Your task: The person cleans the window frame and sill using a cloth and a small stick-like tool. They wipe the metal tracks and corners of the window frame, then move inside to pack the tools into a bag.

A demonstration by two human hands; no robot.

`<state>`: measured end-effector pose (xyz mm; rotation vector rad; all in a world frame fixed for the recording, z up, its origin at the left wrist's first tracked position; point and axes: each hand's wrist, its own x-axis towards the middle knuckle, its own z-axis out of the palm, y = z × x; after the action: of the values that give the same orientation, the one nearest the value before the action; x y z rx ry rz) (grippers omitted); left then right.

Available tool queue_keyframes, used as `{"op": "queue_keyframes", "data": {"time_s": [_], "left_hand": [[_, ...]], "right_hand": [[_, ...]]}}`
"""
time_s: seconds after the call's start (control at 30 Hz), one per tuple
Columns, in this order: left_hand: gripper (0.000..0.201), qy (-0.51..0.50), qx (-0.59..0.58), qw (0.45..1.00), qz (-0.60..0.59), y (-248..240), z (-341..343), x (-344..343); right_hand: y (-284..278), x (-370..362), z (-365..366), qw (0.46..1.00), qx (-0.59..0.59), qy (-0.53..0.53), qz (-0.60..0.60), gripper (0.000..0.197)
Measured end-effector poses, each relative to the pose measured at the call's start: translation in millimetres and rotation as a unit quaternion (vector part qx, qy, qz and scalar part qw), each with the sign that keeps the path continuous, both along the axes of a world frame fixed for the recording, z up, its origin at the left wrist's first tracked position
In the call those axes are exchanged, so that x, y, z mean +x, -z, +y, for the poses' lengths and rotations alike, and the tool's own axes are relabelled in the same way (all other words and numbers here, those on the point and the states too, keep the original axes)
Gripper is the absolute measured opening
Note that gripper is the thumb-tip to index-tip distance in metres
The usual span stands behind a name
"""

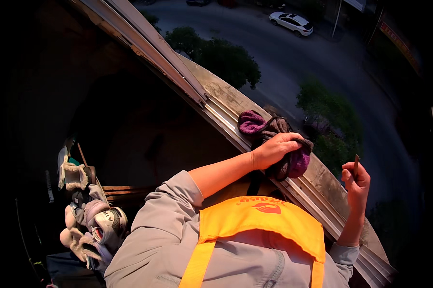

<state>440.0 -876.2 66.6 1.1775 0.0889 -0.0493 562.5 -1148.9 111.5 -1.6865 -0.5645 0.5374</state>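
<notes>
My left hand (276,149) is closed on a bunched purple and grey-brown cloth (253,123) with dark edging. The cloth lies across the metal window track (225,119) and the stone outer ledge (216,87). Out to the right, past the ledge, my right hand (358,185) is raised with its fingers curled. A short, thin brown stick-like piece (356,164) stands up from that grip; its lower part is hidden, so I cannot tell its kind.
A sliding window frame (163,60) stands at the upper left of the track. Several shoes (110,223) are piled at the lower left. Far below outside are a road (283,53), trees (228,60) and a white car (290,23). I wear a yellow apron (259,218).
</notes>
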Motion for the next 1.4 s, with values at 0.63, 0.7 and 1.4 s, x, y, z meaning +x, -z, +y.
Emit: {"op": "queue_keyframes", "data": {"time_s": [0.63,0.7,1.4], "left_hand": [[0.05,-0.378,0.573,0.724,0.066,-51,123,-94],[0.032,-0.302,0.752,0.58,0.083,-2,135,-94],[0.016,-0.024,0.866,0.495,0.06,-29,127,-62]], "right_hand": [[31,-89,-117,0.914,-0.239,0.14,-0.297,0.016],[35,-88,-118,0.903,-0.254,0.131,-0.322,0.016],[115,-69,-160,0.852,-0.172,0.098,-0.485,0.02]]}}
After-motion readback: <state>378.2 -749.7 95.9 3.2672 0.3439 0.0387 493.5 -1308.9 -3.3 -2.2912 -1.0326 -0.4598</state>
